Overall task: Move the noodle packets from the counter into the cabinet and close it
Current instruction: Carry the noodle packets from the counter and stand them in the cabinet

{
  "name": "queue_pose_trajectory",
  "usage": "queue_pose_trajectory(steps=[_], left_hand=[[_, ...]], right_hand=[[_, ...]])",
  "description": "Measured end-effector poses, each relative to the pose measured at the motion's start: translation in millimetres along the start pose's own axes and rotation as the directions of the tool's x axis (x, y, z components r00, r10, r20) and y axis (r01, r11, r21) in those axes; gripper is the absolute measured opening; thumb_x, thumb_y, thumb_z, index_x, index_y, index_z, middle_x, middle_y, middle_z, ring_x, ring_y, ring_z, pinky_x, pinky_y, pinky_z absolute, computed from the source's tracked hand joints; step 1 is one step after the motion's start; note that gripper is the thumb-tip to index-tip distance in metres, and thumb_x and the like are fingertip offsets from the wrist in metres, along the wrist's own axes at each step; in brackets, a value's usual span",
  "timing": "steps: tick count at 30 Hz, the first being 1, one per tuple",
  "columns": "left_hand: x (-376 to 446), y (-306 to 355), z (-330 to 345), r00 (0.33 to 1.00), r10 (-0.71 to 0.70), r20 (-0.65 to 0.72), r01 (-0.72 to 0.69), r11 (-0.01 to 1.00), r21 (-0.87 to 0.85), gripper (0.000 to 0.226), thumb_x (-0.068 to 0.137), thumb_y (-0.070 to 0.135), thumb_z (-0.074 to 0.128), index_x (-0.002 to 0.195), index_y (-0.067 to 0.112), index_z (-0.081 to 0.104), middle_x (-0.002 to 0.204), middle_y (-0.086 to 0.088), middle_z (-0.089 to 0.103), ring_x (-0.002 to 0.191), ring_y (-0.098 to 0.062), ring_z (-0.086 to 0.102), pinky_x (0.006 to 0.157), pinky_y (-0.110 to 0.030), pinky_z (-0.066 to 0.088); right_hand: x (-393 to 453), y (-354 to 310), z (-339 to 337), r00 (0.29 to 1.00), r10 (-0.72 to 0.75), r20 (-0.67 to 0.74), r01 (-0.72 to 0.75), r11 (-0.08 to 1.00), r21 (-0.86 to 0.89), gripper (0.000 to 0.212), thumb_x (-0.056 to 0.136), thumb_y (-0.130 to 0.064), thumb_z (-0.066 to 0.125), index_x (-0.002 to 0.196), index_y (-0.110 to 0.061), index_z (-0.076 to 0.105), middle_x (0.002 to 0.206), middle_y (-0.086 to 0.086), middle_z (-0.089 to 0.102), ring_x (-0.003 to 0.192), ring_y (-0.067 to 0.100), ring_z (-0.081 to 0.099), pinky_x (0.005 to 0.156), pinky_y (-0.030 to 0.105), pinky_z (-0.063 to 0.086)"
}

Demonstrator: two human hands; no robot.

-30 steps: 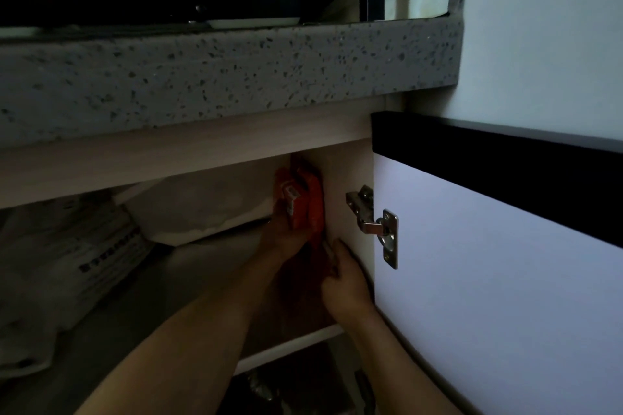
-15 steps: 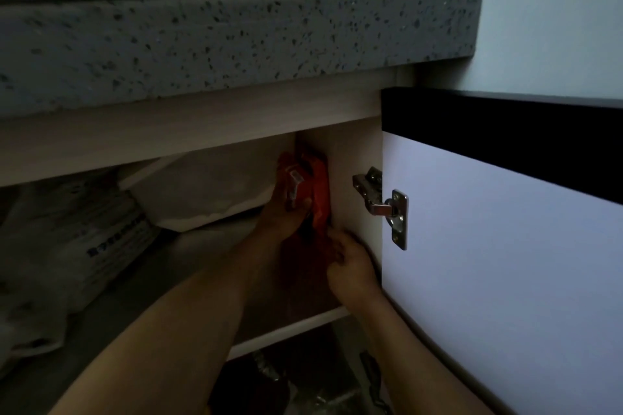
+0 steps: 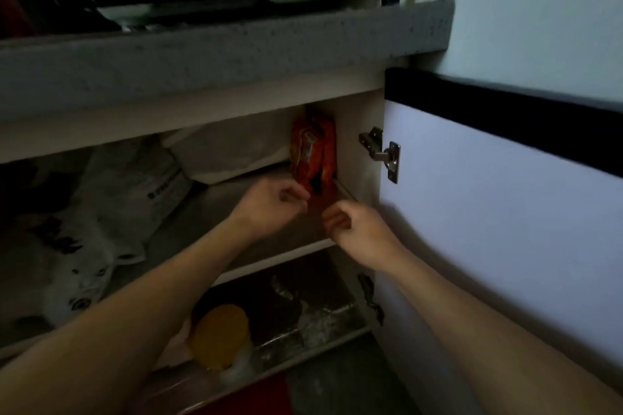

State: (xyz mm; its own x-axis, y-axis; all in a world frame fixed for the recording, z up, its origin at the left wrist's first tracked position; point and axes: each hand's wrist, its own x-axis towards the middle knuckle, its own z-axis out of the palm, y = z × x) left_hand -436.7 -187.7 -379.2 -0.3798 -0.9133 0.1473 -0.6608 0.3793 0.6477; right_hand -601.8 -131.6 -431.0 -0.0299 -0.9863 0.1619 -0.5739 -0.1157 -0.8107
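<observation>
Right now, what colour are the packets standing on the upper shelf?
Orange-red, the noodle packets standing by the cabinet's right wall; seen in the head view.

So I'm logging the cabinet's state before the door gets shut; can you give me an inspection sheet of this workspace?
Surface: upper cabinet shelf, dim, bare towards its front edge.
Job's things: orange noodle packets stand upright on the shelf against the right side wall.
Clutter: white printed bags at the left; yellow-lidded jar and crumpled plastic on the lower shelf.
Grippers: left hand and right hand sit just in front of the packets, fingers loosely curled, holding nothing.
Cables: nothing seen.
Surroundings: speckled grey counter above; white cabinet door open at the right, metal hinge showing.
</observation>
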Motion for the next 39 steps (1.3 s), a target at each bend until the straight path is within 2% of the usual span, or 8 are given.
queue_pose_trajectory(steps=[6, 11, 16, 20, 27, 33, 36, 39], left_hand=[[-104, 40, -70, 0.985, 0.175, -0.006, -0.167, 0.950, 0.263, 0.013, 0.086, 0.022, 0.068, 0.098, 0.028, 0.071, 0.089, 0.011, 0.069, 0.083, -0.001, 0.064, 0.079, -0.023, 0.053], [-180, 65, -153, 0.971, 0.221, -0.093, -0.164, 0.895, 0.415, 0.017, 0.087, 0.028, 0.067, 0.104, 0.030, 0.069, 0.091, 0.012, 0.069, 0.084, -0.003, 0.063, 0.079, -0.025, 0.054], [-233, 72, -245, 0.931, 0.184, -0.315, -0.080, 0.945, 0.317, 0.012, 0.085, 0.022, 0.070, 0.091, 0.032, 0.070, 0.077, 0.019, 0.066, 0.074, 0.010, 0.060, 0.065, -0.003, 0.042], [-243, 60, -306, 0.907, 0.065, -0.416, 0.017, 0.982, 0.189, 0.009, 0.084, 0.020, 0.071, 0.088, 0.028, 0.071, 0.075, 0.008, 0.071, 0.073, -0.010, 0.067, 0.072, -0.030, 0.051], [-206, 12, -364, 0.796, -0.094, -0.597, 0.166, 0.984, 0.065, 0.004, 0.083, 0.026, 0.072, 0.085, 0.023, 0.071, 0.075, 0.001, 0.072, 0.075, -0.018, 0.069, 0.066, -0.029, 0.054], [-129, -3, -360, 0.777, -0.097, -0.621, 0.160, 0.986, 0.045, 0.053, 0.082, 0.027, 0.072, 0.130, 0.016, 0.054, 0.118, -0.005, 0.065, 0.102, -0.021, 0.062, 0.085, -0.035, 0.053], [-100, -7, -356, 0.755, -0.140, -0.641, 0.264, 0.959, 0.101, 0.074, 0.080, 0.043, 0.071, 0.141, 0.024, 0.034, 0.137, -0.014, 0.046, 0.121, -0.033, 0.051, 0.089, -0.047, 0.049], [-85, -12, -358, 0.716, -0.176, -0.675, 0.368, 0.918, 0.150, 0.086, 0.079, 0.048, 0.071, 0.145, 0.029, 0.019, 0.138, -0.021, 0.038, 0.126, -0.042, 0.043, 0.089, -0.051, 0.047]], right_hand=[[-69, -79, -20, 0.991, -0.132, -0.001, 0.129, 0.973, -0.193, 0.020, 0.088, -0.017, 0.062, 0.106, -0.025, 0.065, 0.094, -0.011, 0.066, 0.088, 0.005, 0.064, 0.080, 0.033, 0.058], [-109, -166, -32, 0.962, -0.275, 0.008, 0.270, 0.938, -0.219, 0.016, 0.090, -0.019, 0.064, 0.105, -0.025, 0.067, 0.094, -0.011, 0.067, 0.085, 0.000, 0.063, 0.074, 0.021, 0.056], [-123, -264, -38, 0.907, -0.416, 0.056, 0.418, 0.885, -0.205, 0.011, 0.092, -0.017, 0.065, 0.102, -0.021, 0.067, 0.091, -0.010, 0.065, 0.083, -0.001, 0.061, 0.066, 0.009, 0.048], [-115, -329, -32, 0.869, -0.489, 0.071, 0.493, 0.850, -0.186, 0.008, 0.091, -0.020, 0.065, 0.099, -0.021, 0.068, 0.088, -0.011, 0.065, 0.082, 0.000, 0.060, 0.065, 0.010, 0.045], [-83, -388, -7, 0.845, -0.528, 0.081, 0.534, 0.825, -0.184, 0.007, 0.092, -0.022, 0.063, 0.098, -0.021, 0.067, 0.088, -0.010, 0.066, 0.082, 0.003, 0.062, 0.073, 0.021, 0.054], [-54, -400, 5, 0.867, -0.494, 0.067, 0.496, 0.842, -0.214, 0.006, 0.092, -0.023, 0.062, 0.096, -0.024, 0.066, 0.088, -0.011, 0.065, 0.081, 0.003, 0.062, 0.071, 0.020, 0.054], [-38, -406, 11, 0.873, -0.482, 0.071, 0.484, 0.846, -0.224, 0.004, 0.092, -0.023, 0.062, 0.094, -0.025, 0.066, 0.087, -0.010, 0.065, 0.079, 0.004, 0.063, 0.069, 0.021, 0.054], [-22, -413, 19, 0.882, -0.465, 0.073, 0.469, 0.857, -0.212, 0.004, 0.092, -0.023, 0.062, 0.093, -0.023, 0.066, 0.086, -0.008, 0.065, 0.078, 0.005, 0.062, 0.066, 0.020, 0.052]])
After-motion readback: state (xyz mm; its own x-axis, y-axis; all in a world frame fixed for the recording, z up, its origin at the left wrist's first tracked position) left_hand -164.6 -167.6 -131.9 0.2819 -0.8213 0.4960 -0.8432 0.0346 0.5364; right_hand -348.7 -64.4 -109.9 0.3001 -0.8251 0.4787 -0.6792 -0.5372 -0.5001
